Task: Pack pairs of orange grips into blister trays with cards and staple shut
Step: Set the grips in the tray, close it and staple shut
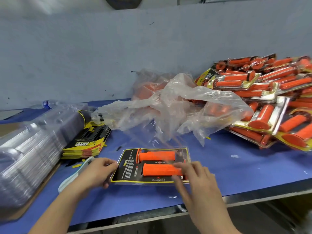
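A clear blister tray with a black and yellow card (128, 168) lies on the blue table in front of me. Two orange grips lie on it side by side: the far grip (157, 155) and the near grip (161, 169). My left hand (96, 173) grips the tray's left edge, fingers curled over it. My right hand (194, 176) is blurred at the tray's right end, fingers spread over the near grip's tip; whether it holds anything I cannot tell. A clear lid flap seems to stand up above the tray, blurred.
A stack of empty clear trays (25, 159) and a pile of cards (87, 142) sit at left. A white-and-blue stapler (74, 174) lies by my left wrist. A crumpled plastic bag (168, 107) holds loose grips. Packed blisters (270, 98) are heaped at right.
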### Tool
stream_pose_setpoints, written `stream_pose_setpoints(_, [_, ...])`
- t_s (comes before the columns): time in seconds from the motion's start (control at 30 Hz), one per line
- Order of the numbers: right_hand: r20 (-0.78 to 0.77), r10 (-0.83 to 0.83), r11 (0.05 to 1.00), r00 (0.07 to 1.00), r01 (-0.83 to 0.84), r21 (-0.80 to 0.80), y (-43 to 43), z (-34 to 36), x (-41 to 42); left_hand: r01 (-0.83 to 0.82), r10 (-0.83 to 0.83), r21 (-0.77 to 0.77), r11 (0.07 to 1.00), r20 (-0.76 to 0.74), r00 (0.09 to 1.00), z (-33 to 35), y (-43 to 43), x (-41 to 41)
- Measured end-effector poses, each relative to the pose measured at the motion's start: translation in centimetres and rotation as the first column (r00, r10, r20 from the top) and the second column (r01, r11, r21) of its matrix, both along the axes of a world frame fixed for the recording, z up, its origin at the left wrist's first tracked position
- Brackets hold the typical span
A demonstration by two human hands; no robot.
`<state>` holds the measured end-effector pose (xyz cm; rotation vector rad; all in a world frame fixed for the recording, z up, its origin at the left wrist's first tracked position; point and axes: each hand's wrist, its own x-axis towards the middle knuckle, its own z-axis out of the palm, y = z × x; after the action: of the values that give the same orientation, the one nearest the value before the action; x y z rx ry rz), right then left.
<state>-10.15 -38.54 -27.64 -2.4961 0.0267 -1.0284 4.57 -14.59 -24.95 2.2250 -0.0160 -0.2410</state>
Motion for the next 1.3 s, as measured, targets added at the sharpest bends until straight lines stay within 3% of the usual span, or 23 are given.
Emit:
stream_pose_setpoints(0.1, [-0.022, -0.027, 0.93, 0.999, 0.017, -0.366, -0.9, -0.9, 0.6, 0.017, -0.019, -0.083, 0.996, -0.021, 1.0, -0.2, 0.2, 0.0])
stream_pose_setpoints(0.23, [0.015, 0.031, 0.832, 0.999, -0.018, -0.554, -2.6, -0.9, 0.9, -0.058, 0.054, -0.205, 0.977, -0.026, 0.998, -0.1, 0.1, 0.0])
stream_pose_setpoints(0.27, [-0.017, 0.05, 0.822, 0.999, -0.051, -0.567, -3.1, -0.7, 0.9, -0.088, 0.1, -0.171, 0.981, 0.065, 0.993, -0.1, 0.1, 0.1])
stream_pose_setpoints(0.3, [-0.065, 0.052, 0.815, 0.997, -0.08, -0.574, -3.4, -0.4, 0.9, -0.115, 0.128, -0.064, 0.991, 0.248, 0.96, -0.1, 0.0, 0.2])
stream_pose_setpoints(0.37, [-0.14, 0.053, 0.814, 0.989, -0.124, -0.568, -3.9, -0.1, 1.0, -0.099, -0.004, 0.123, 0.987, 0.644, 0.765, 0.2, -0.9, -0.6])
stream_pose_setpoints(0.4, [-0.159, 0.059, 0.814, 0.986, -0.139, -0.563, -4.2, 0.0, 1.2, 0.003, -0.136, 0.178, 0.984, 0.739, 0.659, 0.5, -1.9, -1.5])
stream_pose_setpoints(0.47, [-0.172, 0.079, 0.815, 0.982, -0.163, -0.556, -4.5, 0.3, 1.4, 0.226, -0.445, 0.383, 0.895, 0.749, 0.491, 0.3, -4.3, -3.2])
stream_pose_setpoints(0.5, [-0.175, 0.096, 0.815, 0.98, -0.178, -0.552, -4.6, 0.5, 1.5, 0.255, -0.571, 0.51, 0.821, 0.721, 0.394, -0.4, -5.8, -3.8])
stream_pose_setpoints(0.57, [-0.179, 0.141, 0.819, 0.974, -0.216, -0.532, -4.8, 0.4, 1.7, 0.179, -0.727, 0.706, 0.686, 0.648, 0.229, -2.0, -8.2, -4.4])
stream_pose_setpoints(0.6, [-0.179, 0.162, 0.816, 0.97, -0.234, -0.528, -5.0, 0.2, 1.9, 0.126, -0.746, 0.739, 0.662, 0.634, 0.204, -2.4, -9.1, -4.5])
stream_pose_setpoints(0.8, [-0.056, 0.143, 0.879, 0.988, -0.153, -0.451, -5.9, -0.2, 3.1, 0.093, -0.668, 0.665, 0.741, 0.717, 0.2, -2.3, -9.8, -3.6])
stream_pose_setpoints(1.07, [-0.016, 0.06, 0.825, 0.998, -0.059, -0.562, -8.1, -0.2, 3.8, 0.061, -0.661, 0.66, 0.748, 0.734, 0.158, -2.4, -7.9, -2.9])
stream_pose_setpoints(1.3, [-0.012, 0.01, 0.841, 1.0, -0.015, -0.54, -9.4, -0.1, 3.8, 0.061, -0.642, 0.646, 0.761, 0.736, 0.214, -2.0, -3.2, -1.7])
